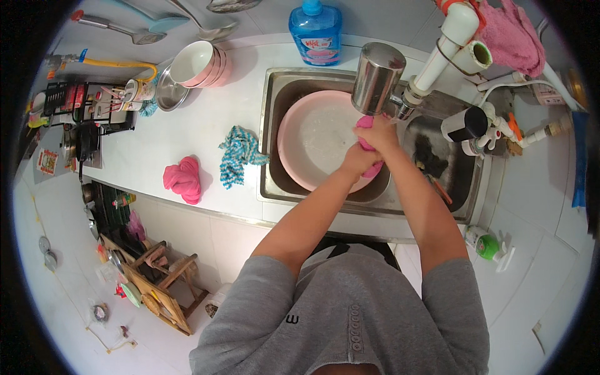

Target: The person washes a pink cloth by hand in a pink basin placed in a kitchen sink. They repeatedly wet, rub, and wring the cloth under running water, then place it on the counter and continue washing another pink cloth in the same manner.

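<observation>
Over the right side of a pink basin point(287, 152) in the steel sink, both my hands grip a bunched pink cloth point(365, 123). My left hand point(360, 160) is lower, with a bit of cloth sticking out beneath it. My right hand point(380, 135) holds the cloth's upper part, just below the tap's steel cylinder point(376, 77). Cloudy water point(326, 133) lies in the basin. To the left on the white counter are a blue-and-white zigzag cloth point(236, 157) and a second crumpled pink cloth point(183, 180). The fingers partly hide the held cloth.
A blue soap bottle point(315, 35) stands behind the sink. Stacked pink bowls point(201, 65) and a steel bowl point(171, 91) are at the back left. White pipes point(438, 61) rise at the right. The right sink bowl point(461, 187) holds a dark scrubber-like thing point(429, 157).
</observation>
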Available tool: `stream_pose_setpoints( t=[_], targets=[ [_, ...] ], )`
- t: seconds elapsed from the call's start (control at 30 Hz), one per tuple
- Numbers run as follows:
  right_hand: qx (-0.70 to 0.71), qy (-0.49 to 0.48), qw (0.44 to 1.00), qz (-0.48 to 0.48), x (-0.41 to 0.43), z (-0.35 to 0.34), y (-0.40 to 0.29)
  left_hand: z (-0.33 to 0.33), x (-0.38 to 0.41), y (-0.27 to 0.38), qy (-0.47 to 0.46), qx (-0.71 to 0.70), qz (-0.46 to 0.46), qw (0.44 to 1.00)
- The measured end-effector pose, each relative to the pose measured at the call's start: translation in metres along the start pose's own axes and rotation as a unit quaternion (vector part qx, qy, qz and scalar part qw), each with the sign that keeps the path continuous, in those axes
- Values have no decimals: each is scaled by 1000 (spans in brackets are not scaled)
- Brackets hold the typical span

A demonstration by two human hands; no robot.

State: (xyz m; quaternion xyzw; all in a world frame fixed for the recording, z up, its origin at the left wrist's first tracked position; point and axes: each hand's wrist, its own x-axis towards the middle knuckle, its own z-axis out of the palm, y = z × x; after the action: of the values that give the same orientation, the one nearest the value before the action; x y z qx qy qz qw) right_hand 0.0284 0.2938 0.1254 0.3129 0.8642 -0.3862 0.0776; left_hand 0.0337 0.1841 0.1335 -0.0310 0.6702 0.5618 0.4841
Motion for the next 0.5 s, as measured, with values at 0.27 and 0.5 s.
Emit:
stream_pose_setpoints(
  t=[0.27, 0.5],
  targets=[
    [744, -141, 634, 156, -23, -32, 45, 3, 2, 52, -184, -616, -103, 759],
    [810, -41, 571, 122, -25, 7, 49, 25, -7, 56, -198, -793, -137, 560]
  ],
)
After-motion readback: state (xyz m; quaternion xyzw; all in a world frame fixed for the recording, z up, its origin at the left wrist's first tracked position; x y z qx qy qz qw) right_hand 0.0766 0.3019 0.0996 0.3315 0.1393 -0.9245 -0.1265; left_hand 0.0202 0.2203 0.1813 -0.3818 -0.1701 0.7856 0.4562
